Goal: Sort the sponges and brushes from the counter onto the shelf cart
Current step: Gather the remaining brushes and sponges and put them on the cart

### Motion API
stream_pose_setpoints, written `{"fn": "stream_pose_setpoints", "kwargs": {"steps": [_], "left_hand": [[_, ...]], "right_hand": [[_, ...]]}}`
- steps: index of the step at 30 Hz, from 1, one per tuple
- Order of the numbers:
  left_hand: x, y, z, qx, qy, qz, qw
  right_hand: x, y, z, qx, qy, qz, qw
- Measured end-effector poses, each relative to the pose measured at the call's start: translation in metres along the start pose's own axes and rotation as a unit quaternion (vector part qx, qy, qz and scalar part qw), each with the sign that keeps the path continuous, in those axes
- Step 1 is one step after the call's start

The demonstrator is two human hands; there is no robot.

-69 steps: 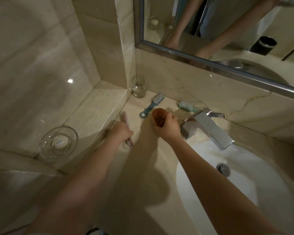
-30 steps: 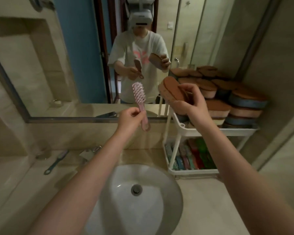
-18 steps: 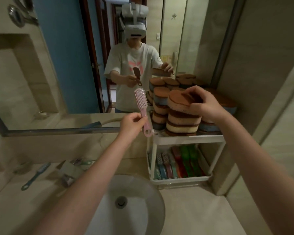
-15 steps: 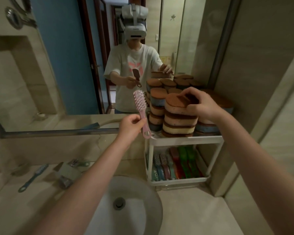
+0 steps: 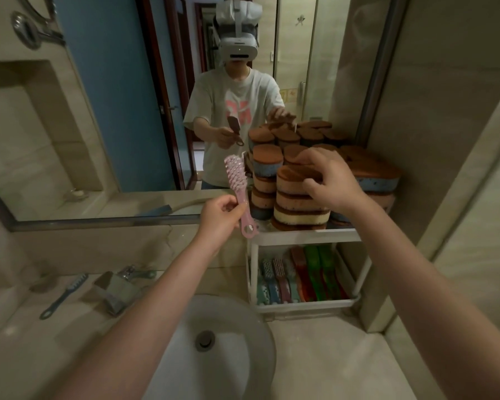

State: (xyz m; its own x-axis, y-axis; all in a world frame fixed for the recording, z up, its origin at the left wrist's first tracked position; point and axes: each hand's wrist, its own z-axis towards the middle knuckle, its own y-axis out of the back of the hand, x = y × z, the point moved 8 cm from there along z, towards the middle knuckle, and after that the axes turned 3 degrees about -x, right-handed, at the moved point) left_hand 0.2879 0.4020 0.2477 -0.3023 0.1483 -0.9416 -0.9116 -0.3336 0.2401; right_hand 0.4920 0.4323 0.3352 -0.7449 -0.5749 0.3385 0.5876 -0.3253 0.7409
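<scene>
My left hand (image 5: 220, 215) grips a pink brush (image 5: 236, 174) by its handle, bristle head up, just left of the white shelf cart (image 5: 300, 236). My right hand (image 5: 329, 180) holds a brown-topped sponge (image 5: 290, 174), thumb on its side and fingers curled over its top, and the sponge sits on a stack of sponges on the cart's top shelf. Several more stacked sponges (image 5: 264, 166) fill that shelf. The lower shelf holds a row of coloured brushes (image 5: 300, 275). A blue brush (image 5: 64, 294) lies on the counter at the left.
The sink basin (image 5: 228, 342) is below my arms, with the faucet (image 5: 116, 287) to its left. A mirror (image 5: 113, 111) runs along the wall behind the counter and reflects the person and the cart. A wall stands right of the cart.
Both hands carried the pink brush and the sponge from the left counter over to the cart. My right hand lowered the sponge onto the front stack. The left hand stays beside the cart.
</scene>
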Motion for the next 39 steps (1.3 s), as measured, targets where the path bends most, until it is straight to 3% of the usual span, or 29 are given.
{"fn": "stream_pose_setpoints", "kwargs": {"steps": [4,8,14,19,28,35,39], "left_hand": [[0.009,0.005,-0.011,0.009,0.007,-0.010,1.000],[0.026,0.014,-0.027,0.015,0.023,-0.011,1.000],[0.075,0.013,-0.054,0.045,0.073,-0.008,0.996],[0.114,-0.017,-0.080,0.084,0.095,-0.005,0.992],[0.128,-0.093,-0.106,0.201,0.080,0.073,0.974],[0.157,-0.065,-0.077,0.035,0.148,0.150,0.977],[0.164,-0.073,-0.057,0.097,0.166,0.182,0.964]], "right_hand": [[0.036,-0.009,-0.022,-0.103,0.061,0.022,0.993],[0.055,-0.040,-0.052,-0.143,0.039,0.085,0.985],[0.024,-0.134,-0.127,-0.017,-0.140,0.222,0.965],[0.001,-0.186,-0.191,0.156,-0.255,0.341,0.891],[-0.050,-0.190,-0.236,0.179,-0.305,0.326,0.877],[-0.118,-0.202,-0.232,0.184,-0.397,0.220,0.872],[-0.148,-0.215,-0.199,0.222,-0.403,0.139,0.877]]}}
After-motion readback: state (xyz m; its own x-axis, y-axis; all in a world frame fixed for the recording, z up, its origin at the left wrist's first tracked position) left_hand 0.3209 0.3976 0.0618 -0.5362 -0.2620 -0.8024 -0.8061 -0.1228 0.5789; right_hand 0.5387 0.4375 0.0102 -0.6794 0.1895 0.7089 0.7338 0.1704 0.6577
